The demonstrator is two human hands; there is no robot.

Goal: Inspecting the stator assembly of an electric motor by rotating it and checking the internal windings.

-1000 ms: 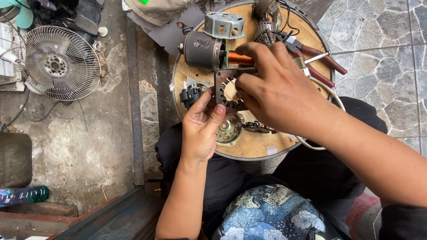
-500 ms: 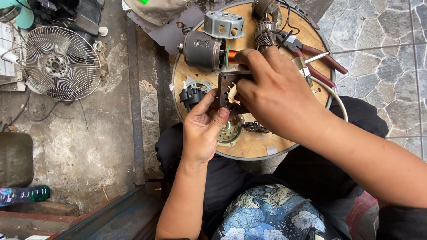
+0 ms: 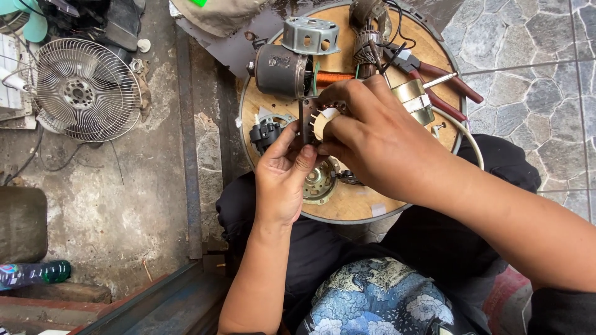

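Observation:
My left hand [image 3: 282,177] and my right hand [image 3: 372,139] hold a dark square stator core [image 3: 310,121] with pale insulation in its slots, above a round wooden board [image 3: 354,205]. The left thumb and fingers pinch its lower left edge. Fingers of the right hand wrap over its right side and press at the pale centre. Much of the core is hidden by the fingers.
On the board lie a grey motor with a copper coil [image 3: 282,71], a grey metal housing [image 3: 310,34], red-handled pliers [image 3: 434,77], a brass-coloured part [image 3: 413,99], a black part [image 3: 264,133] and a round metal cover [image 3: 320,186]. A fan grille [image 3: 84,90] stands left; a green bottle [image 3: 34,273] lies lower left.
Both hands have kept their hold on the core; the right fingers shifted slightly over its centre and the core turned a little.

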